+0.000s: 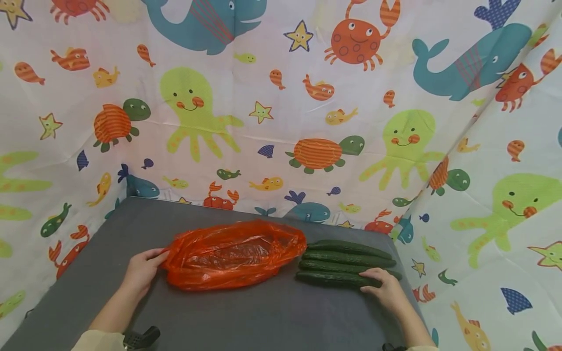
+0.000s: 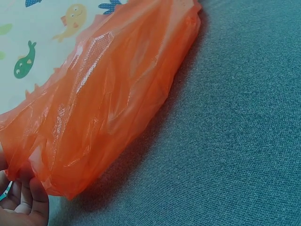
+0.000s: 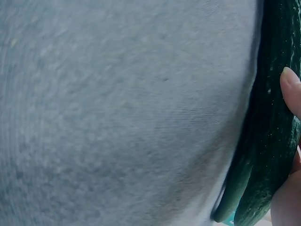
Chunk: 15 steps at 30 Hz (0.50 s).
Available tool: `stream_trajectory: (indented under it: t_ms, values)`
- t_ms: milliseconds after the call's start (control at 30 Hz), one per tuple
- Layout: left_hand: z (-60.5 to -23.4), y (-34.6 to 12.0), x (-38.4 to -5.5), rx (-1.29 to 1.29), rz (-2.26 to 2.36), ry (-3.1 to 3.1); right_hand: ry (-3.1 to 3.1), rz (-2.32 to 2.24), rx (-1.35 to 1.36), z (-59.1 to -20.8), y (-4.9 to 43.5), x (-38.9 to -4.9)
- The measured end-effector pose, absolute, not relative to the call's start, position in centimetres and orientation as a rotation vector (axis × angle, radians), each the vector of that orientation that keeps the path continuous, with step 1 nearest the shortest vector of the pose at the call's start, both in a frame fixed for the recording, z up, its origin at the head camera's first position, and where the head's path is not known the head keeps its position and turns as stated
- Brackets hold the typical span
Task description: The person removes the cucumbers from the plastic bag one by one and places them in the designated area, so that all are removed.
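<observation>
An orange plastic bag point(image 1: 232, 253), thin and crinkled, lies with its opening toward several long dark green cucumbers. My left hand point(image 1: 139, 274) pinches the bag's left end; in the left wrist view the fingers point(image 2: 38, 195) bunch the film at the lower left corner. Side by side to the right of the bag, the cucumbers lie with their left ends close to its rim. My right hand point(image 1: 387, 290) grips the nearest cucumber point(image 1: 325, 279) near its right end, fingers over the top and thumb at the front. The right wrist view shows this cucumber point(image 3: 270, 155) close up.
Both things lie on a grey cloth-covered table point(image 1: 263, 321). A white curtain point(image 1: 263, 161) printed with sea animals stands along the table's back and both sides. Its right panel comes close to the cucumbers' right ends.
</observation>
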<state>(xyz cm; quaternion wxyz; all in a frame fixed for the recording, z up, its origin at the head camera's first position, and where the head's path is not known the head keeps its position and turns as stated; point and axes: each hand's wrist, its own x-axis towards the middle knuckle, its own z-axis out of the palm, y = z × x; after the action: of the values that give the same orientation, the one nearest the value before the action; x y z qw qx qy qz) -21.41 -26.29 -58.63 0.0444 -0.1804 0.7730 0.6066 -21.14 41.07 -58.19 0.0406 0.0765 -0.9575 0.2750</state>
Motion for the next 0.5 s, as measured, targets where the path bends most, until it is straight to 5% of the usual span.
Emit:
stream_trajectory:
  t_ms: [500]
  values:
    - [-59.0,-26.0,-21.4,-0.554,1.846,2.359,-2.970,0.729,0.249,-59.7,41.9,-21.5]
